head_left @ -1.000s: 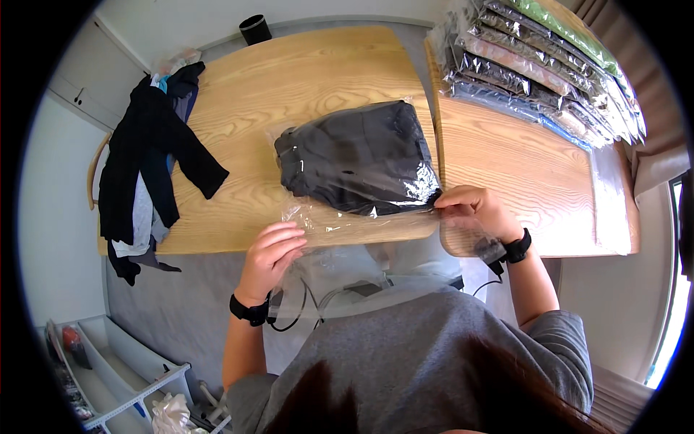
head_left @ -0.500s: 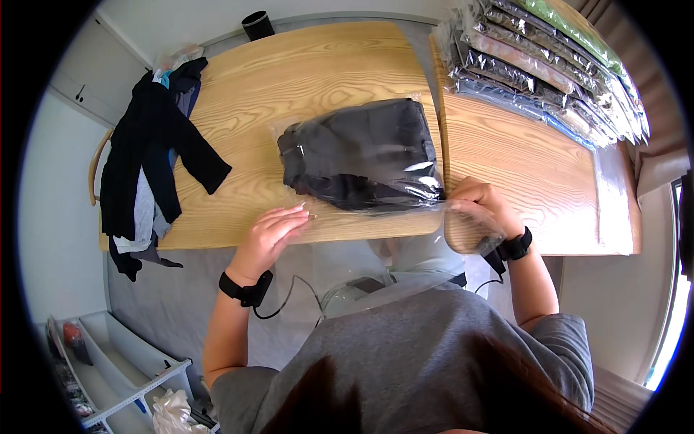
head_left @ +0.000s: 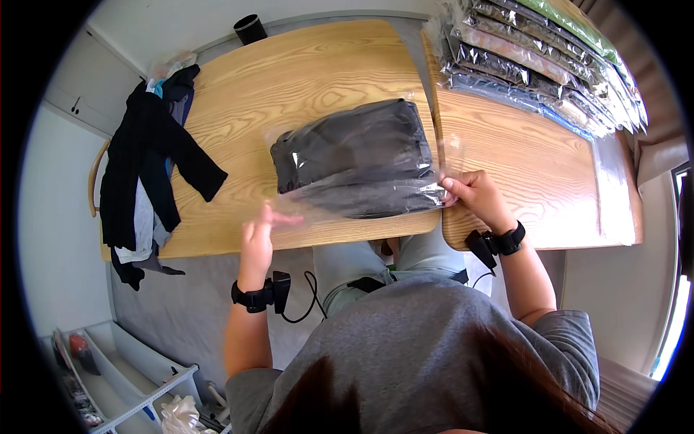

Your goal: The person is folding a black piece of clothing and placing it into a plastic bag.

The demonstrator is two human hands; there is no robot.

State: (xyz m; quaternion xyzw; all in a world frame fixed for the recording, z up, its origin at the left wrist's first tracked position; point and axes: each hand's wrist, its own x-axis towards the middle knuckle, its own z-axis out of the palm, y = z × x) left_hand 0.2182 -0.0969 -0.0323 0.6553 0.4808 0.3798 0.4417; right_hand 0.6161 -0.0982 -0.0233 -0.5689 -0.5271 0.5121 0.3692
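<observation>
A folded dark grey garment [head_left: 354, 141] lies near the table's front edge inside a clear plastic bag [head_left: 361, 192]. The bag's clear flap stretches across the garment's near side and is smeared by motion at its left. At the bag's near right corner, my right hand [head_left: 481, 199] is closed, pinching the plastic between thumb and fingers. My left hand [head_left: 262, 230] is beside the near left corner, its fingers pointing toward the bag. Motion blurs those fingers, so whether they grip the plastic is unclear. Both wrists wear black bands.
Loose clothes [head_left: 148, 166], with a black long-sleeved one on top, hang over the table's left edge. Several bagged garments [head_left: 535, 61] are stacked on the right table [head_left: 506, 145], near flat clear bags [head_left: 613, 192]. A black bin [head_left: 249, 29] stands behind; a divided container [head_left: 134, 369] sits lower left.
The clear flap, earlier hanging down over my lap, is now up against the garment's near side. My left hand has turned and blurred; my right hand has moved slightly up with the plastic.
</observation>
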